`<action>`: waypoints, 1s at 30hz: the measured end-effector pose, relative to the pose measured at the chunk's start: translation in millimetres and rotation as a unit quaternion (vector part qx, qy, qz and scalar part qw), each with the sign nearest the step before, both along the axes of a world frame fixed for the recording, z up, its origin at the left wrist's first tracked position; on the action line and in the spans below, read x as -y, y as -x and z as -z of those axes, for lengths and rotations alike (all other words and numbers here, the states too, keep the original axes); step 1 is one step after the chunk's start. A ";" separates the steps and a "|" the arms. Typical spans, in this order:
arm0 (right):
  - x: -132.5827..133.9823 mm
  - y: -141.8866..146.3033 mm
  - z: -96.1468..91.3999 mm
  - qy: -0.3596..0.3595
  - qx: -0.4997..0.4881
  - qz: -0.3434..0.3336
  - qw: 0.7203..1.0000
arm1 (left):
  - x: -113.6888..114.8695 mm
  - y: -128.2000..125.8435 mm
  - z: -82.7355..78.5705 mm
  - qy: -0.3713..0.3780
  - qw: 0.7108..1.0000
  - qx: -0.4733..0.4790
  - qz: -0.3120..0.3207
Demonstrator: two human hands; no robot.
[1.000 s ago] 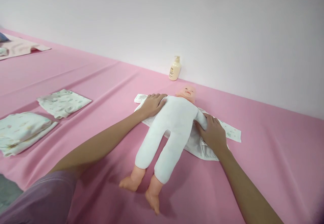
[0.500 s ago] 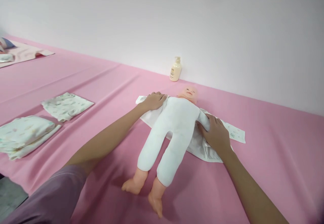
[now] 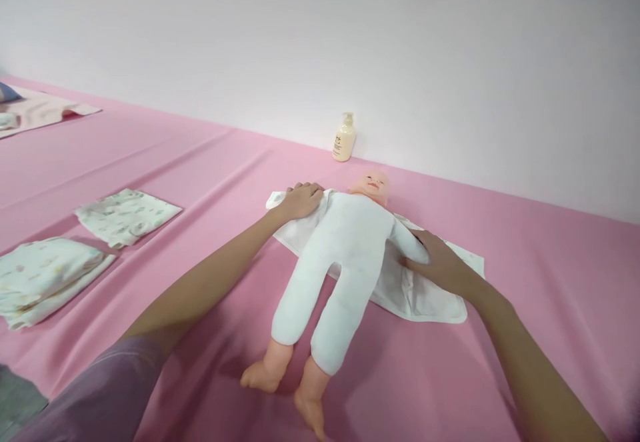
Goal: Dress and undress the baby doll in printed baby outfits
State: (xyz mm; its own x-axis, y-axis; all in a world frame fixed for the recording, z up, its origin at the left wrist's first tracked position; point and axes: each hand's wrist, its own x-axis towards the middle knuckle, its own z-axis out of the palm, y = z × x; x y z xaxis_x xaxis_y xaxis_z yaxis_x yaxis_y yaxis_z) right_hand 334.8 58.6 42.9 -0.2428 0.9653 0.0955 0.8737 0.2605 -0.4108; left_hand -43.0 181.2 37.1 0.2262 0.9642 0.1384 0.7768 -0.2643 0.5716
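A baby doll (image 3: 345,245) with a white cloth body lies on its back, head away from me and bare feet towards me. Under its torso a white baby shirt (image 3: 435,305) is spread open, its sleeves out to both sides. On the left, my left hand (image 3: 303,201) is closed over the shirt by the doll's shoulder; the doll's arm there is hidden. My right hand (image 3: 443,265) grips the doll's other arm (image 3: 413,245), thumb below and fingers above. That arm is outside the sleeve, over the shirt.
A cream pump bottle (image 3: 344,139) stands against the white wall (image 3: 200,42) behind the doll's head. Two folded patterned cloths (image 3: 127,217) lie at left on the pink sheet (image 3: 215,162). Further left is a pale pink cloth (image 3: 50,109) with things on it.
My right hand has moved slightly outward along the doll's arm, which now reaches further to the right. My left hand stays in place. The view has shifted a little.
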 end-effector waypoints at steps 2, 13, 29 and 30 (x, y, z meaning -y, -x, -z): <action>5.5 -11.2 -16.4 0.047 -0.024 -0.005 0.999 | 6.3 -3.4 -9.6 -0.027 0.998 0.039 -0.032; 27.4 -1.0 -70.4 -0.071 -0.106 0.102 0.987 | 64.7 -139.4 -65.0 -0.176 0.913 -0.040 0.366; 4.5 12.7 34.6 -0.105 -0.058 0.145 0.982 | 67.8 -148.5 -61.1 -0.085 0.962 0.100 0.240; 4.6 12.6 37.4 -0.109 -0.056 0.141 0.982 | 68.1 -149.4 -61.2 -0.083 0.961 0.098 0.247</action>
State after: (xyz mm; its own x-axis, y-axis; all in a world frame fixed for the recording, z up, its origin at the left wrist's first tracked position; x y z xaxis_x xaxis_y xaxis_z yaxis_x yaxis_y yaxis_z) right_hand 322.1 54.0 5.5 0.0554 0.9462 0.3188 0.8767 0.1067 -0.4691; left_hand 106.4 113.2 98.4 0.6038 0.7072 0.3677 0.4160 -0.6731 0.6115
